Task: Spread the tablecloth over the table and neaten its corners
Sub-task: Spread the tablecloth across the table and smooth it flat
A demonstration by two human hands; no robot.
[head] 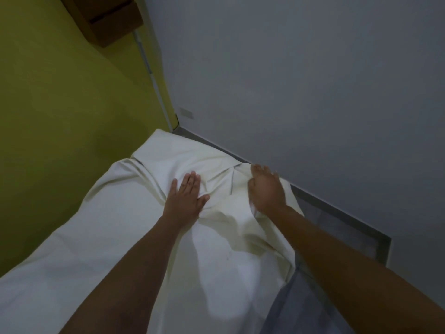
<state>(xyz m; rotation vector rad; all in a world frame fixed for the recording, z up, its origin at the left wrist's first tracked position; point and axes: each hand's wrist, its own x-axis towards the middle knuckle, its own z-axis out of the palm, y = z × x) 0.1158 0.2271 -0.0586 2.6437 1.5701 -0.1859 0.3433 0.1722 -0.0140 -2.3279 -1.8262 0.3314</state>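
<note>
A cream tablecloth (101, 237) covers the table, smooth toward me and bunched into folds near the far corner. My left hand (186, 197) lies flat on the cloth with straight fingers, pressing beside a ridge of folds. My right hand (266, 189) rests on the cloth at its right edge, near the grey wall. Its fingers spread over a raised fold; I cannot tell if they pinch the fabric. The table itself is hidden under the cloth.
A green wall (60, 104) runs along the left of the table and a grey wall (301, 80) along the right, meeting at the far corner. A brown wooden shelf (108, 18) hangs high on the green wall. Grey floor (337, 227) shows at the right.
</note>
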